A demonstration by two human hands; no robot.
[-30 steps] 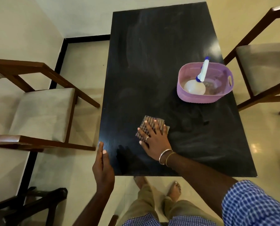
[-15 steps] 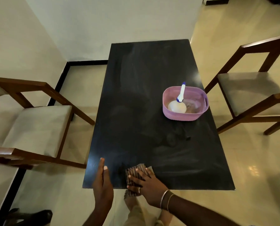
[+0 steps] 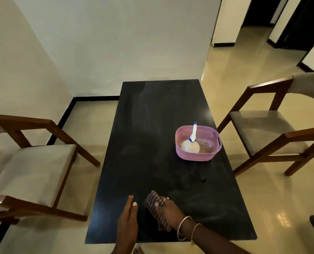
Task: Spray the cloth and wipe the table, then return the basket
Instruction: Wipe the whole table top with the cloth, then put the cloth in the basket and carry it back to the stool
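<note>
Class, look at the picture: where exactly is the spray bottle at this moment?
In the head view, the spray bottle stands in the left part of the pink basket, on the right side of the black table, far from the cloth.

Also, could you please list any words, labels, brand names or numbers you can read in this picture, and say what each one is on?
None can be read.
The spray bottle in the pink basket: no label shows.
The striped cloth, black table and chairs: no print visible.
</note>
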